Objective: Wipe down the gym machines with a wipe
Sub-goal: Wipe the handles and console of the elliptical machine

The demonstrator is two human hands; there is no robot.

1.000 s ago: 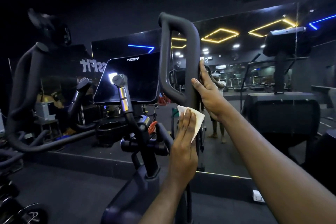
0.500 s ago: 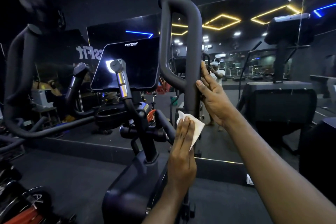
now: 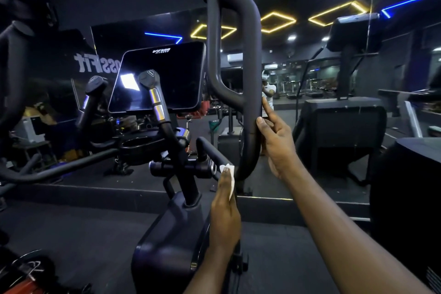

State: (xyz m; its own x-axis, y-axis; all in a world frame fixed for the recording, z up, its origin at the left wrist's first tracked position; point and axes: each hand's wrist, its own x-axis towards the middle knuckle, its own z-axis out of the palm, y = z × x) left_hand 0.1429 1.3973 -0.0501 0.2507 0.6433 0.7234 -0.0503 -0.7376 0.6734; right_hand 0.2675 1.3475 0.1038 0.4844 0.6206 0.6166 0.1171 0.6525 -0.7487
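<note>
The left hand (image 3: 225,207), fingers flat, presses the small white paper wipe (image 3: 226,170) against the matt black looped handlebar tube (image 3: 251,67) and has slid down from just under the right hand (image 3: 278,137) to well below it, near the tube's lower bend. Further up, the right hand still steadies the tube, unclenched, thumb and straight forefinger touching it. This downstroke looks nearly spent; the loop above both hands likely remains.
</note>
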